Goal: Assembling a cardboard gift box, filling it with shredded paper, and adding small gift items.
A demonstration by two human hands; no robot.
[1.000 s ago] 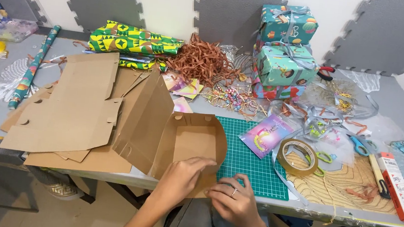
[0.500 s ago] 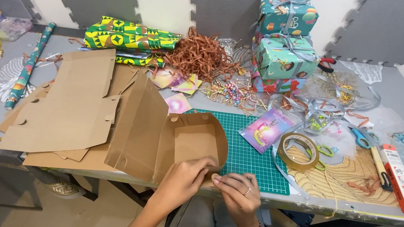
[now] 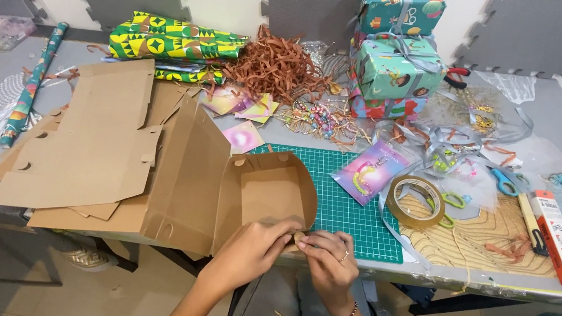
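A brown cardboard box [image 3: 267,194] lies partly folded at the table's near edge, over the green cutting mat [image 3: 351,209]. My left hand [image 3: 253,250] and my right hand [image 3: 328,259] meet at the box's front flap, fingers pinching the cardboard edge between them. A ring and a bead bracelet are on my right hand and wrist. A tall box panel [image 3: 190,177] stands to the left of my hands. What the fingertips press on is hidden.
Flat cardboard sheets [image 3: 82,152] lie left. A tape roll [image 3: 416,202], scissors [image 3: 502,181], a red-white box [image 3: 560,236], wrapped gift boxes [image 3: 390,62], brown paper shreds [image 3: 276,65], patterned wrapping paper [image 3: 175,41] and a paper roll [image 3: 31,82] crowd the table.
Both hands have come closer together at the box's front flap, and the camera view has shifted slightly downward and left.
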